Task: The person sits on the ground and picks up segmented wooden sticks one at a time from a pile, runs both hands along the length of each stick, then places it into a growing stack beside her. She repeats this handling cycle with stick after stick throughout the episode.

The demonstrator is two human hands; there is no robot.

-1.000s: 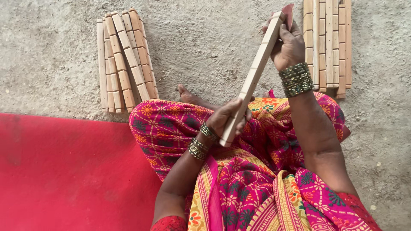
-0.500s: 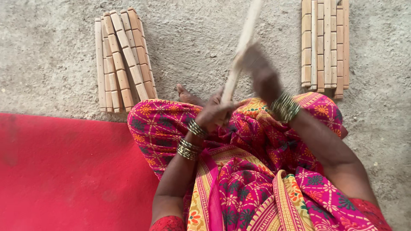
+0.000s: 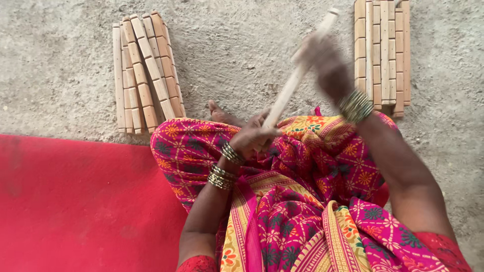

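Gripping long pale wooden slat [image 3: 295, 80] over lap: left hand [image 3: 254, 138] clenched on lower end, right hand [image 3: 325, 63] blurred, wrapped round upper part. Judged step: working slat by hand. Next move wants steady lower grip.

Head view — steeply downward, close

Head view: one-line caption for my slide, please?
Seated person's left hand and right hand hold a wooden strip over the lap, between two piles of wooden pieces.
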